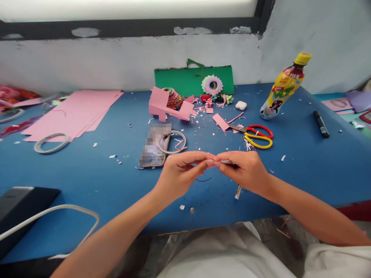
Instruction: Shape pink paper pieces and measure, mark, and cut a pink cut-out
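Note:
Both hands meet above the middle of the blue table (116, 181). My left hand (182, 170) pinches a small piece of pink paper (212, 157) between thumb and fingers. My right hand (246, 170) closes on the same paper from the other side, with a thin light-coloured piece at its fingertips too small to identify. A silvery metal object (238, 192) shows just below my right hand. Beyond the hands are red and yellow scissors (257, 136), a phone (153, 148) with a tape roll (184, 139) partly on it, and cut pink paper (159, 101).
Pink sheets (72, 112) and another tape roll (52, 143) lie at left, a dark box (26, 208) with a white cable nearer. At the back are a green sheet (179, 79) and paper rosettes (212, 84). A bottle (284, 88) and black marker (321, 124) are at right.

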`<move>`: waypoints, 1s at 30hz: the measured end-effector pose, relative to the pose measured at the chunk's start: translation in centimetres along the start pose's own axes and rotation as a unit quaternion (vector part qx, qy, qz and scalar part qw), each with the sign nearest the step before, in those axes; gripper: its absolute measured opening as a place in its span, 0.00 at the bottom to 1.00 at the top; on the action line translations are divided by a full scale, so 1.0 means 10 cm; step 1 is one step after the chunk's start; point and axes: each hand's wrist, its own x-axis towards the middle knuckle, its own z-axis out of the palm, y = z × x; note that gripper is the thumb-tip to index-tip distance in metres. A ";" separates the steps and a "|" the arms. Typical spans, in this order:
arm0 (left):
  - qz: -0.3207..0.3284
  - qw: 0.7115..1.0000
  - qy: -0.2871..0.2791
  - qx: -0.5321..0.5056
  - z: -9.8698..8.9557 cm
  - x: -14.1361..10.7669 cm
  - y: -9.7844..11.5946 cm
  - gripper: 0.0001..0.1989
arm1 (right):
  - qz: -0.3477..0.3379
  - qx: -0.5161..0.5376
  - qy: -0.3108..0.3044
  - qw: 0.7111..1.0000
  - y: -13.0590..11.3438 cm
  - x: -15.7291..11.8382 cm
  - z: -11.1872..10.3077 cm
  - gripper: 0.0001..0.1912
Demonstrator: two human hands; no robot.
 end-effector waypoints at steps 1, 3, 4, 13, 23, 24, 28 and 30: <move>-0.014 1.000 0.000 -0.018 -0.01 0.01 0.00 0.10 | 0.012 0.022 0.002 1.000 0.00 0.01 -0.01 0.09; -0.040 0.997 -0.004 -0.067 -0.02 0.04 -0.01 0.11 | 0.035 0.064 0.007 0.997 0.01 0.05 -0.05 0.09; -0.048 0.994 -0.007 -0.094 -0.03 0.05 -0.02 0.11 | 0.047 0.083 0.012 0.995 0.02 0.07 -0.07 0.10; -0.058 0.983 -0.008 -0.175 -0.06 0.08 -0.06 0.10 | 0.167 0.264 -0.003 0.950 0.04 0.06 -0.03 0.08; 0.057 0.991 0.014 -0.124 -0.03 0.02 -0.04 0.12 | 0.152 0.279 0.032 0.948 0.02 0.01 0.03 0.08; 0.074 0.992 0.019 -0.102 -0.03 0.01 -0.04 0.11 | 0.147 0.281 0.034 0.948 0.02 0.01 0.03 0.07; 0.118 0.992 0.034 -0.038 -0.03 -0.01 -0.05 0.05 | 0.130 0.282 0.041 0.950 0.00 0.01 0.02 0.06; 0.121 0.991 0.044 -0.034 -0.03 -0.02 -0.05 0.04 | 0.127 0.280 0.044 0.950 0.00 0.00 0.02 0.06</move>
